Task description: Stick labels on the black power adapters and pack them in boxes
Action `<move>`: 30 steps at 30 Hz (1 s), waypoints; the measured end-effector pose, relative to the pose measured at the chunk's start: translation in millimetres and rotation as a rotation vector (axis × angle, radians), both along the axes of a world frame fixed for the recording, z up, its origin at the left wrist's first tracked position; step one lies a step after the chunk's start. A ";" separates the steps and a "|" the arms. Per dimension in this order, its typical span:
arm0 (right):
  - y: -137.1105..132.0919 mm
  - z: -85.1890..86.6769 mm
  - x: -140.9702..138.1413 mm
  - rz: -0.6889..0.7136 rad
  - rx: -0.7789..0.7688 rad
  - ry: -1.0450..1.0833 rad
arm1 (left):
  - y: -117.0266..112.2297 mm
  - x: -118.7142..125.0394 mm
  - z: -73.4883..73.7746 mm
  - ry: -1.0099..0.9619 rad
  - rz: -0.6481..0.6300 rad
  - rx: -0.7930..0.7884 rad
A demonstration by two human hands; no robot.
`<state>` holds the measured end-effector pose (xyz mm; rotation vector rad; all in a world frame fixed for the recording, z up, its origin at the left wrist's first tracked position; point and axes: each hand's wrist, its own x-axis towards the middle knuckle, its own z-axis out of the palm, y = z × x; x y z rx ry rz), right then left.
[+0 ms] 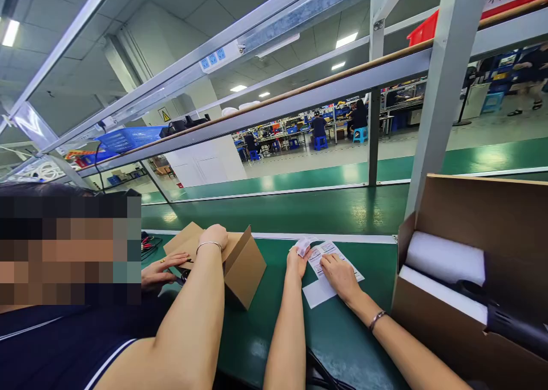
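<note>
Green table (274, 333) fills the lower middle of the frame. Left hand (297, 260) pinches a small label (303, 245); right hand (340, 274), fingers spread, pins the paper sheet (319, 290) flat to steady it.

green bench (257, 333) — white printed sheet (331, 273)

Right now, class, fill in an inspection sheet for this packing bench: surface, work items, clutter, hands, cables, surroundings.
Surface: green bench top, with a green conveyor belt behind it.
Work items: printed paper sheet lying flat; small folded slip.
Clutter: open cardboard box holding white foam and a black item; a co-worker's small carton.
Hands: left hand pinches the slip; right hand presses on the sheet.
Cables: black cable at the bench's near edge.
Surroundings: metal frame, red bin, blue basket, seated workers far off.
</note>
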<state>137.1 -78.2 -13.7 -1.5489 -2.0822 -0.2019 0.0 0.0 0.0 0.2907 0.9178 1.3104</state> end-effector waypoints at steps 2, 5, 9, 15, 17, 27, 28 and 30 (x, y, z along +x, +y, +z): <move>-14.7 23.9 -1.1 0.022 0.056 0.059 | -0.1 -1.9 4.5 0.009 -0.028 -0.022; -58.4 73.2 8.0 0.043 0.144 0.172 | 0.4 0.1 15.1 0.043 -0.057 -0.039; -156.5 140.4 50.1 0.217 0.193 0.242 | -5.6 10.1 39.0 0.120 -0.015 -0.034; -292.2 153.8 149.1 0.035 0.093 0.412 | -107.2 -5.9 75.4 0.149 -0.101 0.270; -314.8 139.1 175.1 -0.092 0.031 0.429 | -159.8 -8.8 71.6 0.206 -0.191 0.323; -310.7 123.5 148.0 -0.012 -0.212 0.768 | -260.2 41.1 5.7 0.379 -0.282 0.266; -306.9 120.2 144.2 -0.055 -0.218 0.789 | -267.5 32.4 6.4 0.368 -0.334 0.263; -299.5 111.9 137.3 -0.116 -0.218 0.835 | -285.4 13.2 10.6 0.425 -0.539 0.308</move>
